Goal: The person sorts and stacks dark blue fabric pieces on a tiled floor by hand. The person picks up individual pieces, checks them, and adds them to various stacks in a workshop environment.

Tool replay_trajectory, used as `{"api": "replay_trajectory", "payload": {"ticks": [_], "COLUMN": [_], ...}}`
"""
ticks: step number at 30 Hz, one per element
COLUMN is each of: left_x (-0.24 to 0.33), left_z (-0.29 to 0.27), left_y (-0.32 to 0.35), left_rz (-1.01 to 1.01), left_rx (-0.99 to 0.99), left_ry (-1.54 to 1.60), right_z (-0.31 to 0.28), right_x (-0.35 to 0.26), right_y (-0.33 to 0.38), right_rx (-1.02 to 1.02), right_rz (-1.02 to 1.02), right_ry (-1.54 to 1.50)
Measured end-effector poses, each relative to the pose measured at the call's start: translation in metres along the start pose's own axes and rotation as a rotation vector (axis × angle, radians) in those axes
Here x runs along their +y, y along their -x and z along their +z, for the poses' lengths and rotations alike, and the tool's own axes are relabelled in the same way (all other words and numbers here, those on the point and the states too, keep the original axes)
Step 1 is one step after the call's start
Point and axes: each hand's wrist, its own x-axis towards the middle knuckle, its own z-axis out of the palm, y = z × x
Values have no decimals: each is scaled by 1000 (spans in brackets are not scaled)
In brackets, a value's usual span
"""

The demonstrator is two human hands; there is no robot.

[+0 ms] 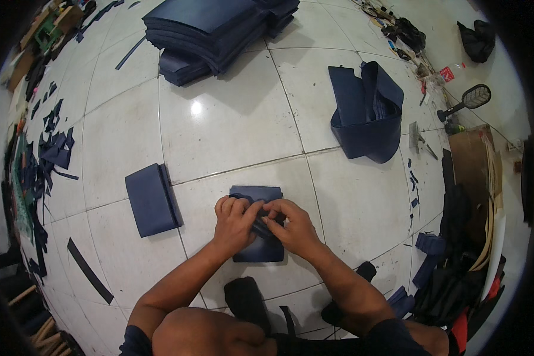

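Hands meet at picture centre on the white tiled floor (237,124): your left hand (234,222) and right hand (293,225) both pinch the dark blue folded piece (256,194) between curled fingers, another blue piece (150,200) at nine o'clock, stacked sheets (213,29) at twelve.

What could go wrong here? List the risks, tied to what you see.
1. Both hands, left hand and right hand, pinch the middle of the navy piece on a glossy tile floor; it may slide or fold crooked.
2. Scraps and a loose strip lie close by; one might get caught under the piece.
3. The folded stack sits near the left elbow's path and could be knocked askew.
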Motion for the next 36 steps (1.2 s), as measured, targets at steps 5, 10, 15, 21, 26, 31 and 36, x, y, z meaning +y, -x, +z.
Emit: {"api": "replay_trajectory", "payload": {"ticks": [5,10,15,21,26,31,36], "left_x": [-3,-5,-8,-2,-3,-7,-10], "left_z": [3,4,4,-1,-1,1,4], "left_y": [5,1,6,0,1,-2,4], "left_rz": [-4,68,44,3,7,65,39], "left_rx": [19,19,-34,-70,-25,-18,-13], "left_ry": [56,-12,-14,-30,32,67,74], "right_z": [-7,-14,-11,-7,-14,-15,-11], "right_x": [19,42,39,-1,8,32,41], "right_y": [-7,-8,-16,-4,-1,-5,-12], "right_rx": [131,67,21,-121,16,104,59], "right_rz": [57,-200,-46,74,159,-105,-138], "right_ry": [57,614,359,184,-84,662,465]}}
